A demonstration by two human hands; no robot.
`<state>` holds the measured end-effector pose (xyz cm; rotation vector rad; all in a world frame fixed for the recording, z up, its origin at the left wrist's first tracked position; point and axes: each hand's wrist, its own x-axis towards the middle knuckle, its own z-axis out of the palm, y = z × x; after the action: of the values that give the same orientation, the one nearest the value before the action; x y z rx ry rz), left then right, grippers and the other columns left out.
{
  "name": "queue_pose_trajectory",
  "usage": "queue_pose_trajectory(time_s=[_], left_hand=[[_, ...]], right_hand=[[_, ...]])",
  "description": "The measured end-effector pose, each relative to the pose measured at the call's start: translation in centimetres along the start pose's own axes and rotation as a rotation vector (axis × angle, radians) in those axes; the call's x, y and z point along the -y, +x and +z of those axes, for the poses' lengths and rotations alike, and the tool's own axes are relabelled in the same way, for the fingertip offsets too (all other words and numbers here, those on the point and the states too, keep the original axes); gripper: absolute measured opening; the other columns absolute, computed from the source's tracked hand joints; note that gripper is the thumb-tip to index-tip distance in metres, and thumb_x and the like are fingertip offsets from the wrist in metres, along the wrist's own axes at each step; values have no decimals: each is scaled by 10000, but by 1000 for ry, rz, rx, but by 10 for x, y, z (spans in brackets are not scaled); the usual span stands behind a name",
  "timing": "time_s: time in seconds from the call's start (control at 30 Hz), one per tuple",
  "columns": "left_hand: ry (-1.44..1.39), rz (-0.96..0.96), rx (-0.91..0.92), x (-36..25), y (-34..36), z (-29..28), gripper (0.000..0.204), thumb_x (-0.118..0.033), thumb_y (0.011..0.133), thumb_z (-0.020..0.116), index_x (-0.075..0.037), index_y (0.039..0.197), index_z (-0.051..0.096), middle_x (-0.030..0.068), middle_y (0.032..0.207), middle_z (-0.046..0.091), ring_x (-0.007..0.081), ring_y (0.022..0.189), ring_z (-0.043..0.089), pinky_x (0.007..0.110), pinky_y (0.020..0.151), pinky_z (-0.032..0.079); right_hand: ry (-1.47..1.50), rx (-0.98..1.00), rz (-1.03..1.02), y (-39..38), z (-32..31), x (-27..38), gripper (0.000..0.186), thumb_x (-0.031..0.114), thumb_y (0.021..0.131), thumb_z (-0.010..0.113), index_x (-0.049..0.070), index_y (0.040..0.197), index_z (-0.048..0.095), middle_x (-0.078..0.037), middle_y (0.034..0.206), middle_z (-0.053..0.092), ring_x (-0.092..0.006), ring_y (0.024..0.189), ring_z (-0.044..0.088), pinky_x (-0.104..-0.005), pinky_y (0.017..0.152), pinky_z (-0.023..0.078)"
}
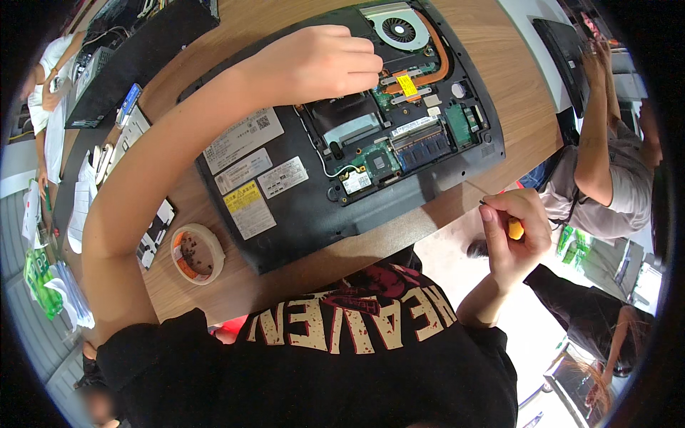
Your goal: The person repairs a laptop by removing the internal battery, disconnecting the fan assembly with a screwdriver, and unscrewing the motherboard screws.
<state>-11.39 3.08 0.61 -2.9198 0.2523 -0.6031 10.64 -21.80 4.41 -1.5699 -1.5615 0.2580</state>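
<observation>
An upturned black laptop (300, 228) lies on the wooden table with its inner parts exposed. Over its upper middle is my left hand (325, 63), its fingers curled closed; what they hold, if anything, is hidden. The cooling fan (398, 30) and copper heat pipe (444, 53) show just right of that hand. My right hand (515, 232) is closed round a screwdriver (515, 228) with a yellow handle, beyond the table's front edge. The screwdriver's thin tip points toward the laptop, apart from it. A memory module (422, 148) sits in the laptop's open bay.
A tape roll (217, 255) with small dark screws inside its ring stands left of the laptop. A black computer case (143, 57) and loose parts lie at the far left. Other people work at the left and right; one handles a black laptop (567, 60).
</observation>
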Motion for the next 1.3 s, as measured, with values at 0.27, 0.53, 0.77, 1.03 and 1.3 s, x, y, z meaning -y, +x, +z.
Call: queue_pose_trajectory(time_s=[0.27, 0.53, 0.77, 1.03, 1.3], left_hand=[[-242, -683, -136, -25, 26, -77, 120, -33, 821, 690, 28, 911, 640, 109, 866, 671, 179, 740, 655, 256, 687, 504], [-810, -1265, -304, -56, -23, -34, 261, -86, 761, 688, -49, 957, 519, 79, 827, 689, 95, 692, 655, 235, 640, 509], [-973, -1347, -302, -66, -32, -31, 169, -49, 795, 667, -21, 900, 537, 52, 830, 640, 100, 709, 669, 222, 604, 501], [-1002, -1321, -272, -70, -34, -31, 118, -58, 834, 674, -12, 855, 568, 34, 817, 640, 122, 757, 694, 220, 613, 509], [-1000, -1313, -297, -72, -36, -28, 135, -70, 847, 675, -27, 882, 552, 37, 860, 645, 121, 768, 694, 206, 594, 493]], right_hand=[[6, -54, 21, -14, -11, -6, 157, -20, 668, 770, 6, 793, 680, -52, 725, 625, -123, 615, 545, -233, 538, 394], [47, -42, 10, -16, -5, -4, 148, -23, 695, 766, -1, 811, 676, -57, 741, 613, -113, 604, 540, -219, 525, 394], [43, -5, 32, -16, -3, -2, 135, -30, 705, 756, -4, 807, 670, -61, 747, 615, -106, 603, 539, -212, 526, 404], [46, 17, 40, -16, -1, -2, 125, -33, 717, 749, -6, 806, 666, -66, 755, 620, -106, 617, 549, -210, 535, 419], [30, 40, 52, -16, 1, -2, 132, -43, 712, 751, -4, 802, 663, -66, 758, 622, -110, 625, 558, -211, 542, 427]])
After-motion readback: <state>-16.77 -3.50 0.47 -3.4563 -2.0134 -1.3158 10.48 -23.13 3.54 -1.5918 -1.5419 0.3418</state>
